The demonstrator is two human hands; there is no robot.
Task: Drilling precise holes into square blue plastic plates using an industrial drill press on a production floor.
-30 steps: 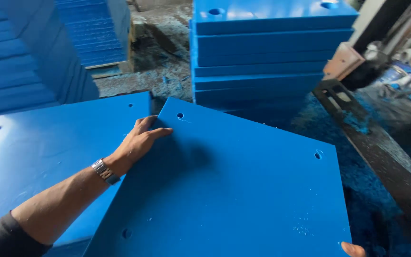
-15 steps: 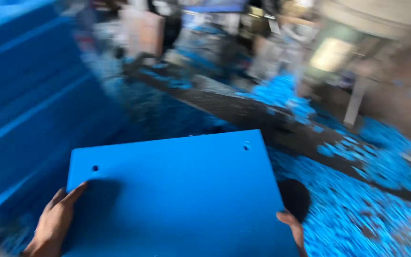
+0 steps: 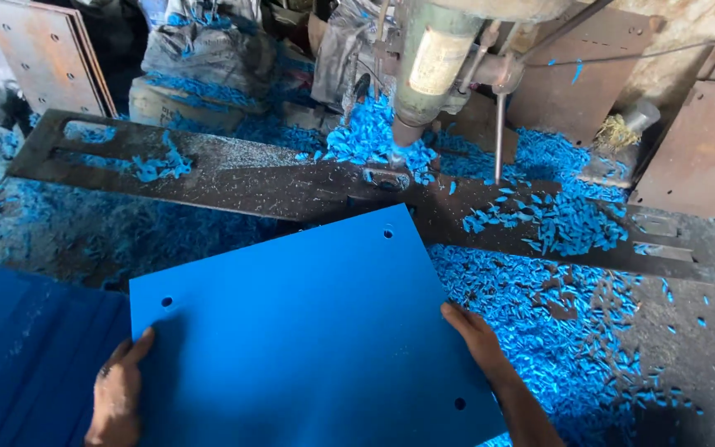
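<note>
blue shavings (image 3: 573,331), drill press (image 3: 436,62) ahead | blue panel (image 3: 308,331) nearer drill than before | left hand (image 3: 117,393), right hand (image 3: 475,335) apart, gripping panel edges

- I see one flat blue sheet (image 3: 308,339), square-cut, smooth and matte, filling the lower middle of my view.
- It has small round holes near its corners: one at 12 o'clock on the far edge, one at 9 o'clock on the left, one at 5 o'clock near me.
- It sits turned slightly, its far right corner pointing to 1 o'clock, just short of the dark metal bench (image 3: 233,178).
- My hands grip its left and right edges.
</note>
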